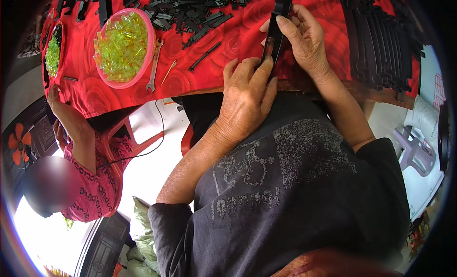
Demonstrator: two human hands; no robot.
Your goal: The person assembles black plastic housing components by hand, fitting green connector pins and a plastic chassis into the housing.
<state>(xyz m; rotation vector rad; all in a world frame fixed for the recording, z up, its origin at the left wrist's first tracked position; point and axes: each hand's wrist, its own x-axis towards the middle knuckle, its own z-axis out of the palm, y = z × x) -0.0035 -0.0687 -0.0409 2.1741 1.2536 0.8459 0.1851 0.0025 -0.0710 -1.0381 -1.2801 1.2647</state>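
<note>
Over the table's near edge I hold a long black plastic strip-shaped part (276,32) upright, its upper end pointing away from me. My right hand (304,36) grips its upper half, thumb on the face and fingers behind. Lower down, my left hand (250,84) has its fingers on the same part, with fingertips pressed to its face near a brownish spot. The part's lower end is hidden by the left hand. To the left lie a thin black rod (204,56) and a slim wooden stick (168,72).
A pink bowl (151,36) of yellow-green clear pieces stands left, beside a wrench (154,65). Small black parts (190,15) lie heaped at the back. Long black strips (378,44) are lined up right. A co-worker (95,177) sits at left near another bowl (53,51).
</note>
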